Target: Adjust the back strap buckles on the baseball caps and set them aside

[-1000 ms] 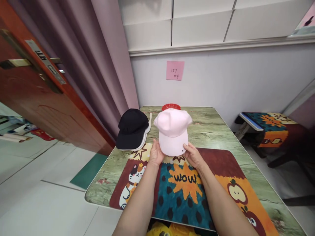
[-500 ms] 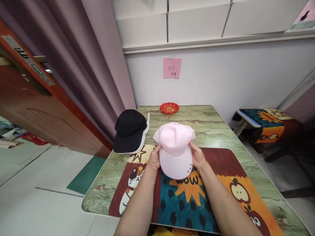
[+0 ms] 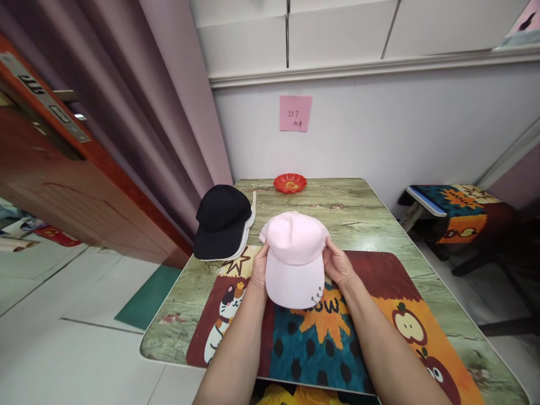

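Note:
A pale pink baseball cap (image 3: 295,247) is between my two hands, its brim toward me and small metal rings on the brim's right edge. My left hand (image 3: 259,269) grips the cap's left side, fingers mostly hidden behind it. On the other side, my right hand (image 3: 338,263) pinches the cap's edge with thumb and fingers. The cap is over a colourful printed mat (image 3: 320,354). To the left, a black cap (image 3: 223,222) lies stacked on a white cap (image 3: 246,239), of which only the edge and a strap show.
The wood-patterned table (image 3: 354,219) stands against a wall bearing a pink note (image 3: 295,113). A red scalloped dish (image 3: 289,183) sits at its far edge. An orange-brown door (image 3: 97,185) and a mauve curtain (image 3: 177,84) flank the left. Another mat-covered table (image 3: 459,208) is at the right.
The pink cap has shifted slightly left and turned a little, both hands still holding its sides. The stacked caps and the dish rest where they were.

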{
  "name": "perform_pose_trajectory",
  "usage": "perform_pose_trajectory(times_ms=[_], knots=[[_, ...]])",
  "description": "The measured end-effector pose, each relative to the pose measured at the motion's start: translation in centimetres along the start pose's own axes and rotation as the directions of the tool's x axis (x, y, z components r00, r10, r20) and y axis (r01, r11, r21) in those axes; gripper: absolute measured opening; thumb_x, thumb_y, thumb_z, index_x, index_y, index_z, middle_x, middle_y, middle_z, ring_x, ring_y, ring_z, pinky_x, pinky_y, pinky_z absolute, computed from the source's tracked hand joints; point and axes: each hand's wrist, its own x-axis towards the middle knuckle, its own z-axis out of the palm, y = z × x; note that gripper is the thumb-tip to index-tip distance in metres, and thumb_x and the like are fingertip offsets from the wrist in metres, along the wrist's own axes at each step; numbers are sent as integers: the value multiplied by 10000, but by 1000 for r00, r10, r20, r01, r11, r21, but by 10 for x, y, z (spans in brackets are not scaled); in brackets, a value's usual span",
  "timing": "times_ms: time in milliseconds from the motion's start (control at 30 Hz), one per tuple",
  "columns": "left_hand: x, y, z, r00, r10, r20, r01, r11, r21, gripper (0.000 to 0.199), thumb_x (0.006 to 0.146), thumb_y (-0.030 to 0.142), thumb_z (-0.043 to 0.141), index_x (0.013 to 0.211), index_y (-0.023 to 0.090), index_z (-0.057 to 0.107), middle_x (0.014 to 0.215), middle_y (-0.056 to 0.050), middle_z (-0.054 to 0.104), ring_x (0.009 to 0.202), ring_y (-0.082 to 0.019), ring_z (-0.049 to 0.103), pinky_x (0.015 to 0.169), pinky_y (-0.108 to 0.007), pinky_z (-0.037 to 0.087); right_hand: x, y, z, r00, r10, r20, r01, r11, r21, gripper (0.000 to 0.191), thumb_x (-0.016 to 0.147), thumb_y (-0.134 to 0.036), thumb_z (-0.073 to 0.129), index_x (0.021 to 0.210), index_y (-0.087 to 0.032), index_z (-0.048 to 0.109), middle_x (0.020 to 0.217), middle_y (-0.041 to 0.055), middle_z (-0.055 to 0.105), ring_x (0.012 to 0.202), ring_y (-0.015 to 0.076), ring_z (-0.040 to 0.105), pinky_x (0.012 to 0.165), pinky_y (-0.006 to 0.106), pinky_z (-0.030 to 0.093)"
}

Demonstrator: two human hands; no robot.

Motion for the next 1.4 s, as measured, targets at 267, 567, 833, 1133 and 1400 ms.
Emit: perform_pose_trajectory(times_ms=[267, 567, 833, 1133, 1400], knots=[[-7, -3, 2, 972, 230, -41, -231, 973, -7, 613, 976, 574, 424, 1370, 153, 629, 1296, -127, 700, 1378, -337, 514, 1197, -472, 341, -4, -1, -7, 996, 84, 23, -83, 996, -31, 291, 730, -317, 814, 1000, -250, 729, 952, -1, 809, 1030, 244, 738, 988, 399, 553], [-7, -6, 5, 998, 60, 18, -60, 998, 5, 572, 988, 493, 417, 1389, 133, 607, 1334, -131, 677, 1394, -339, 495, 1215, -480, 302, -26, -11, 9, 987, 89, 132, -78, 993, -87, 592, 714, -746, 669, 1031, -252, 742, 1109, 88, 777, 1235, 359, 629, 1054, 553, 475], [-14, -18, 14, 995, 54, 79, -55, 998, 19, 851, 888, 774, 366, 1365, 116, 618, 1315, -171, 678, 1403, -398, 465, 1188, -528, 321, -19, -10, 7, 992, 90, 91, -76, 986, -148, 533, 766, -666, 652, 1098, -259, 741, 1030, 73, 791, 1147, 337, 676, 1036, 494, 515], [-18, -27, 33, 980, 198, 21, -198, 980, 6, 1092, 710, 987, 259, 1290, 162, 678, 1243, -142, 715, 1396, -405, 462, 1152, -501, 379, -25, -10, 23, 985, 98, 143, -69, 979, -192, 522, 825, -647, 598, 1144, -251, 718, 1048, 79, 786, 1139, 320, 679, 1023, 487, 513], [-18, -23, 26, 978, 203, 40, -204, 979, 8, 933, 782, 875, 409, 1323, 154, 652, 1290, -154, 694, 1377, -408, 488, 1149, -530, 377, -27, -11, 28, 989, 82, 125, -59, 982, -177, 575, 805, -700, 606, 1159, -261, 715, 1062, 79, 786, 1140, 322, 679, 1018, 488, 514]])
